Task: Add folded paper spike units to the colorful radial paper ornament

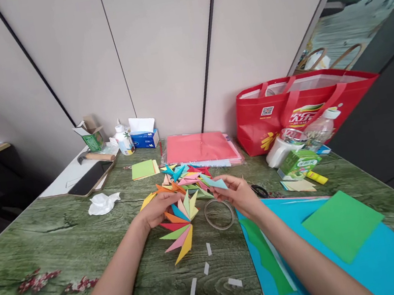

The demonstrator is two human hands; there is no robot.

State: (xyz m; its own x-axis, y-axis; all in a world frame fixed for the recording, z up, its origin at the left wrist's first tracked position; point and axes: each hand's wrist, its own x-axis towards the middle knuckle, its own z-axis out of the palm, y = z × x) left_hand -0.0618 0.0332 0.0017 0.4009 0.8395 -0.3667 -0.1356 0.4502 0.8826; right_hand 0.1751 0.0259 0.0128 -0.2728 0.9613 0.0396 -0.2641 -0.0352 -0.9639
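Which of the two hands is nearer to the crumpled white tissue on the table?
The left hand. It is to the right of the tissue, holding the folded colourful paper; the right hand is farther to the right, holding a light blue piece.

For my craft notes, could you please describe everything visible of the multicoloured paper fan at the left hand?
The paper fan has pointed, folded pieces in yellow, pink, green, red, orange, blue and pale green, spread in a curve. It looks like coloured paper. The left hand holds its upper part; a yellow point lies nearest the person. Contact with the table is unclear.
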